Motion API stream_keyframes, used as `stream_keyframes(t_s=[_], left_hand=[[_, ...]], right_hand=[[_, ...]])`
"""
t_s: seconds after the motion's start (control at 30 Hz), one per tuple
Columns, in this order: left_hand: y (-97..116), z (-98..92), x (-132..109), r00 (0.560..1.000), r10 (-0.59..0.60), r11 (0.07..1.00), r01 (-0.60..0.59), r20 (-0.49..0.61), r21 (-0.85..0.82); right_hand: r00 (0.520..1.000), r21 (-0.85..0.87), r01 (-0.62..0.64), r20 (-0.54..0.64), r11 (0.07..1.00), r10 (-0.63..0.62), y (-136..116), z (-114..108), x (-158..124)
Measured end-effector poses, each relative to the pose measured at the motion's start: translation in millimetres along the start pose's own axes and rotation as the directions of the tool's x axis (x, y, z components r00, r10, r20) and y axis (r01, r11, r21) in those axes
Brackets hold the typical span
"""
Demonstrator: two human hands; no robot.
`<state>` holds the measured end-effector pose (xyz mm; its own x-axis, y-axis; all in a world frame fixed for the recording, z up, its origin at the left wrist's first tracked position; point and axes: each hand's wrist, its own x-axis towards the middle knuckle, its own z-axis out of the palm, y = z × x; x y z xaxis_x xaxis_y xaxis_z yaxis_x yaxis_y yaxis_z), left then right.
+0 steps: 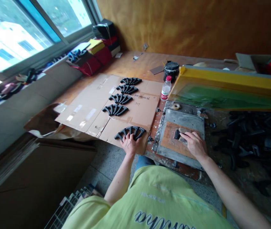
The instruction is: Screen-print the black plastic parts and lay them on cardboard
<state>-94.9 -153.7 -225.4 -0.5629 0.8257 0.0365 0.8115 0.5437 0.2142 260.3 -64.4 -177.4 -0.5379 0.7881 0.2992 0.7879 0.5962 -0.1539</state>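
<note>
My left hand (129,145) reaches over the cardboard sheet, its fingers around the lower end of a black plastic part in the nearest fan-shaped row (131,130). Exactly how the fingertips grip is partly hidden. Beyond it lie more fans of the same black parts (117,109), laid out in several rows on the cardboard (94,109). On the right, my right hand (195,145) pinches another black part (177,134) at the middle of a brown board (167,140), which lies on a grey metal plate (199,122).
A hinged screen frame (221,86) with yellow edges is raised behind the plate. A red-capped bottle (165,89), a black tub (171,69) and a tape roll (175,106) stand nearby. Loose black parts (256,140) are heaped at right. Boxes (99,57) sit by the window.
</note>
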Motion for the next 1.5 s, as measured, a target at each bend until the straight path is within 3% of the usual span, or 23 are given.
stream_keyframes(t_s=[0.1, 0.2, 0.33, 0.43, 0.53, 0.67, 0.73, 0.8, 0.9, 0.97, 1.07, 1.13, 1.17, 1.23, 1.33, 1.37, 1.43, 1.5], left_hand=[[-25, -1.1, 14, 0.995, 0.095, 0.995, -0.095, -0.003, -0.001], [-67, -11.2, 47, 0.983, 0.183, 0.983, -0.183, 0.009, -0.011], [-129, -29.5, 108, 0.985, 0.167, 0.986, -0.168, 0.032, 0.017], [-163, -36.3, 143, 0.989, 0.132, 0.989, -0.136, 0.073, 0.054], [-182, -35.6, 159, 0.986, 0.121, 0.99, -0.129, 0.112, 0.065], [-183, -35.0, 152, 0.985, 0.12, 0.99, -0.128, 0.121, 0.062], [-171, -38.4, 144, 0.991, 0.102, 0.993, -0.107, 0.087, 0.054], [-147, -44.3, 140, 0.997, 0.077, 0.997, -0.078, -0.013, -0.012], [-86, -57.5, 141, 0.983, 0.022, 0.931, -0.086, -0.18, -0.356], [-29, -70.9, 144, 0.977, 0.011, 0.804, -0.136, -0.214, -0.579], [65, -100.9, 141, 0.973, 0.151, 0.611, -0.229, -0.172, -0.758], [123, -125.8, 131, 0.947, 0.312, 0.231, -0.16, -0.083, -0.96], [148, -138.2, 124, 0.921, 0.383, 0.103, -0.125, -0.076, -0.987], [185, -159.8, 108, 0.9, 0.428, -0.016, -0.083, -0.082, -0.996], [204, -177.9, 83, 0.887, 0.46, -0.052, -0.025, -0.046, -0.998], [201, -179.2, 76, 0.879, 0.477, -0.05, -0.001, -0.024, -0.999], [182, -174.5, 60, 0.859, 0.51, -0.014, 0.052, 0.038, -0.999], [156, -160.0, 44, 0.833, 0.532, 0.074, 0.137, 0.155, -0.988]], right_hand=[[1.0, 0.02, -0.003, 0.009, 1.0, 0.003, 2, 3, 0], [1.0, 0.059, -0.028, 0.006, 0.998, 0.028, 3, 3, 0], [0.997, 0.118, -0.073, 0.007, 0.99, 0.073, 0, 2, 0], [0.997, 0.158, -0.082, 0.021, 0.984, 0.079, 0, 0, -1], [0.996, 0.174, -0.085, 0.03, 0.981, 0.081, 1, -1, -3], [0.994, 0.153, -0.106, 0.04, 0.983, 0.101, 0, -4, -3], [0.992, 0.135, -0.123, 0.041, 0.983, 0.118, -4, -6, 1], [0.992, 0.117, -0.127, 0.039, 0.985, 0.123, -11, -7, 8], [0.995, 0.098, -0.043, 0.099, 0.994, 0.033, -20, -1, 17], [0.984, 0.103, 0.041, 0.17, 0.994, -0.058, -25, 5, 18], [0.965, 0.139, 0.108, 0.223, 0.984, -0.138, -29, 8, 10], [0.952, 0.203, 0.144, 0.238, 0.969, -0.191, -28, 1, 4], [0.948, 0.244, 0.15, 0.239, 0.958, -0.209, -25, -5, 1], [0.963, 0.308, 0.099, 0.209, 0.946, -0.169, -12, -21, -3], [0.981, 0.344, -0.182, 0.123, 0.921, 0.148, 26, -51, -10], [0.951, 0.344, -0.31, 0.093, 0.886, 0.296, 42, -60, -12], [0.837, 0.341, -0.523, 0.03, 0.781, 0.546, 72, -76, -15], [0.74, 0.342, -0.623, -0.034, 0.704, 0.672, 90, -86, -11]])
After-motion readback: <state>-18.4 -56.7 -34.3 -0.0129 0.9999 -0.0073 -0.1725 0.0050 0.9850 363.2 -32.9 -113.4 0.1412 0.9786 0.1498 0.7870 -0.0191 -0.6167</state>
